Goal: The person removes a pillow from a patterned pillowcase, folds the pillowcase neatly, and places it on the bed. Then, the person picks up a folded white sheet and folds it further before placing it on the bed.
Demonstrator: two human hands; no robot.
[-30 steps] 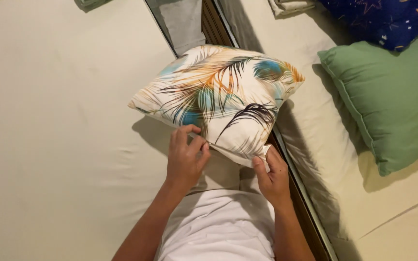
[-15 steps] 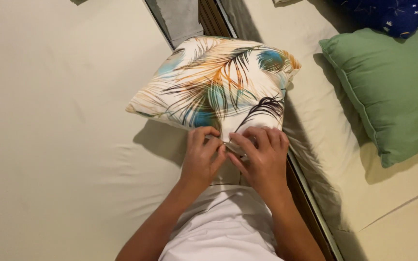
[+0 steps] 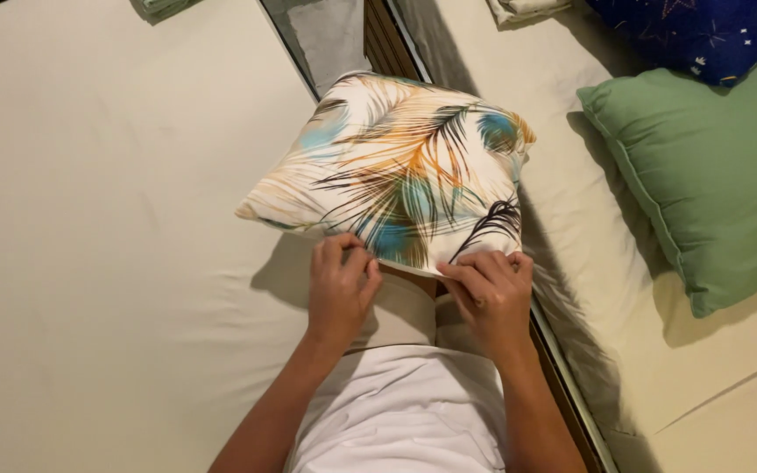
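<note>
A square cushion with a white cover printed in orange, teal and black feathers rests at the right edge of a cream bed, tilted up toward me. My left hand pinches the cover's near edge left of centre. My right hand pinches the same edge near its right corner. Both sets of fingers are closed on the fabric seam. Whatever lies under the edge is hidden by my fingers.
A second cream bed lies to the right across a narrow wooden gap. On it sit a green pillow and a dark blue star-print pillow. Folded cloth lies at its top edge.
My hands, close together at the cushion's near edge half a second ago, have spread apart along it. A second ago my right hand was just below the cushion's bottom corner.
</note>
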